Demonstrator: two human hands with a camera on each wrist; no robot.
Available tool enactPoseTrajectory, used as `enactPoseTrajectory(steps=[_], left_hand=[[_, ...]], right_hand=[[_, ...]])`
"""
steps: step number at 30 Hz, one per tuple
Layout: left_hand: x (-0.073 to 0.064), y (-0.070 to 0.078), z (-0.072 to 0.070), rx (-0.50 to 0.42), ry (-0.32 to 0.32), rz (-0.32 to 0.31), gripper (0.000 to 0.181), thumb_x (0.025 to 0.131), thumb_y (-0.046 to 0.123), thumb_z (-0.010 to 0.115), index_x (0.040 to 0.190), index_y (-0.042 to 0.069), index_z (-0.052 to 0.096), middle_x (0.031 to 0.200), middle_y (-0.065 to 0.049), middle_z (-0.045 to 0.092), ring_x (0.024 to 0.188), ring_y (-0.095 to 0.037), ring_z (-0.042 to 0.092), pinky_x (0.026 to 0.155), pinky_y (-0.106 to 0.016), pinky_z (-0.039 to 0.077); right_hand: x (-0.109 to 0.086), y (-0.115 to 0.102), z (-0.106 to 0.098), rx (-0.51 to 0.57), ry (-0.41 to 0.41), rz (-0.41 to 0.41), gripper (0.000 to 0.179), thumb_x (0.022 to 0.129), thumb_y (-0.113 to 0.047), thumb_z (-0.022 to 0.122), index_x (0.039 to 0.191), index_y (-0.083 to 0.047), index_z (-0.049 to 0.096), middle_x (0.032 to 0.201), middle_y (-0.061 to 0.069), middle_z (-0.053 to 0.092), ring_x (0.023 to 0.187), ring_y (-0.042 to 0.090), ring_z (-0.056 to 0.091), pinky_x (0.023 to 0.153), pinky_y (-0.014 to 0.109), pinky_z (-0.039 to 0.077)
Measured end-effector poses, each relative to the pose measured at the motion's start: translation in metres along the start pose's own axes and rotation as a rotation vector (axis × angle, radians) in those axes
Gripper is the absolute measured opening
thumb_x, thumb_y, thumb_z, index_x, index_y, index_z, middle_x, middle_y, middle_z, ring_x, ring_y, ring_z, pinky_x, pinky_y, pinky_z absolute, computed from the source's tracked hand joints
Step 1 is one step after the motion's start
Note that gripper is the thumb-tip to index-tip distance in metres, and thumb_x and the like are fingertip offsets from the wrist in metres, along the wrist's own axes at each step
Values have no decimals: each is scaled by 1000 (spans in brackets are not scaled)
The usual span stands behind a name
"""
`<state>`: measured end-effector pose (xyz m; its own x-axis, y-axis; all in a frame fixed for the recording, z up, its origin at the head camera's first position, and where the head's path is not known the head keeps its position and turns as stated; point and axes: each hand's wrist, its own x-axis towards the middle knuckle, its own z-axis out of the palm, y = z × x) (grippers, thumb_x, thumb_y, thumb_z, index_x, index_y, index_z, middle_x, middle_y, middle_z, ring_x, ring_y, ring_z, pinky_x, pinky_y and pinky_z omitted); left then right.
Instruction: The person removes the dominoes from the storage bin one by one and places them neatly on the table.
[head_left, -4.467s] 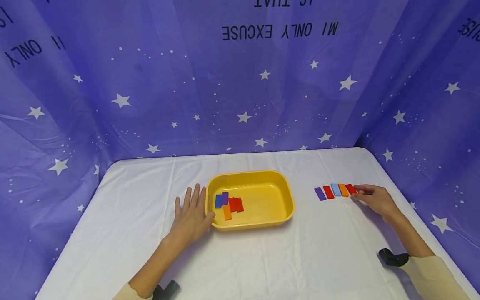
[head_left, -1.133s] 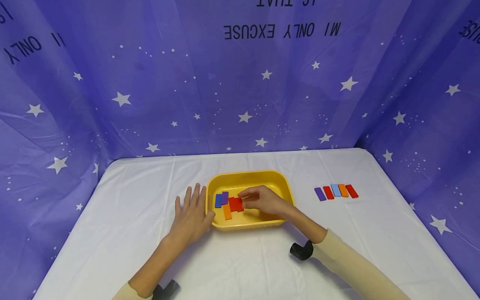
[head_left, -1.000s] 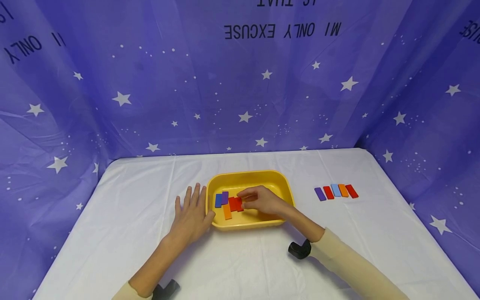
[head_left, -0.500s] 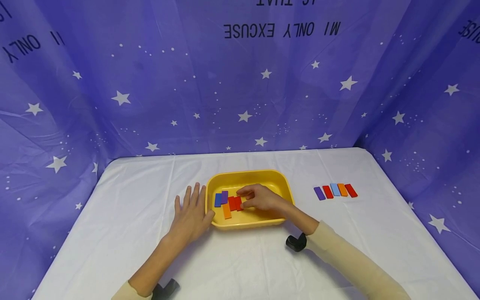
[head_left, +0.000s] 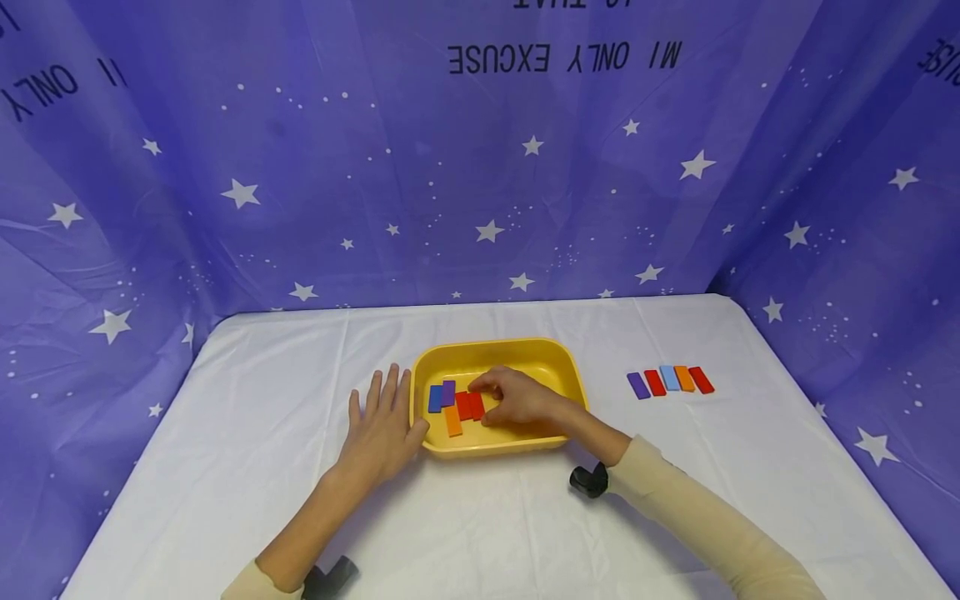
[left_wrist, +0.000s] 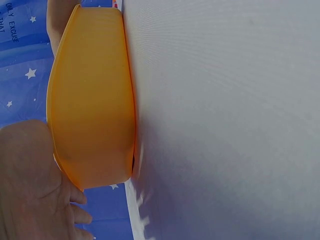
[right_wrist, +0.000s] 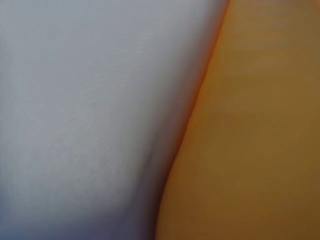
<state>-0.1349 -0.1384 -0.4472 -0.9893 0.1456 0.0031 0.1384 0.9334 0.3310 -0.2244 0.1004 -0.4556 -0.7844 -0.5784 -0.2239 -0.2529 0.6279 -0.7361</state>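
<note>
In the head view, my left hand (head_left: 378, 433) lies with straight, spread fingers at the left side of a yellow tray (head_left: 517, 450), thumb over its rim. The left wrist view shows the palm against the tray's outer wall (left_wrist: 92, 100). My right hand (head_left: 521, 398) reaches inside the tray, thumb and fingers spread apart, tips close to both ends of a red tile (head_left: 477, 407). Beside it lie another red tile (head_left: 463, 407), an orange tile (head_left: 452, 421), a blue tile (head_left: 435, 398) and a purple tile (head_left: 448, 392). Only tray wall (right_wrist: 250, 125) and cloth show in the right wrist view.
Right of the tray, a slanted row on the white cloth (head_left: 510, 525) holds a purple tile (head_left: 638, 385), a red tile (head_left: 655, 382), a light blue tile (head_left: 670, 378), an orange tile (head_left: 684, 378) and another red tile (head_left: 701, 380). A starry purple curtain (head_left: 420, 167) hangs behind.
My right hand has gone from the rightmost red tile of the row, leaving it there, leftward into the tray. Lately its thumb and fingers have spread. My left hand stays put.
</note>
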Motion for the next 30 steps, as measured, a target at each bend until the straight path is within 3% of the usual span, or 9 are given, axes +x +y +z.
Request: enactPoseTrajectory(steps=[10, 18, 30], left_hand=[[1, -1, 0, -20, -3, -2, 75, 97, 31, 48, 157, -4, 20, 163, -23, 13, 149, -43, 4, 112, -68, -1], [1, -1, 0, -16, -8, -5, 75, 97, 32, 48, 157, -3, 20, 163, -23, 13, 149, -43, 5, 112, -68, 1], [1, 0, 1, -6, -5, -5, 75, 96, 31, 47, 157, -3, 20, 163, -23, 13, 149, -43, 6, 111, -68, 1]], right_hand=[[1, -3, 0, -63, 15, -30, 48, 80, -10, 82, 125, -13, 69, 109, 2, 57, 96, 18, 51, 90, 32, 45], [-1, -1, -2, 7, 56, 19, 48, 83, -13, 80, 130, -13, 67, 103, 2, 59, 94, 20, 52, 85, 32, 48], [-5, -4, -14, 24, 117, -25, 48, 83, -17, 82, 128, -13, 67, 108, 0, 64, 93, 18, 57, 86, 30, 49]])
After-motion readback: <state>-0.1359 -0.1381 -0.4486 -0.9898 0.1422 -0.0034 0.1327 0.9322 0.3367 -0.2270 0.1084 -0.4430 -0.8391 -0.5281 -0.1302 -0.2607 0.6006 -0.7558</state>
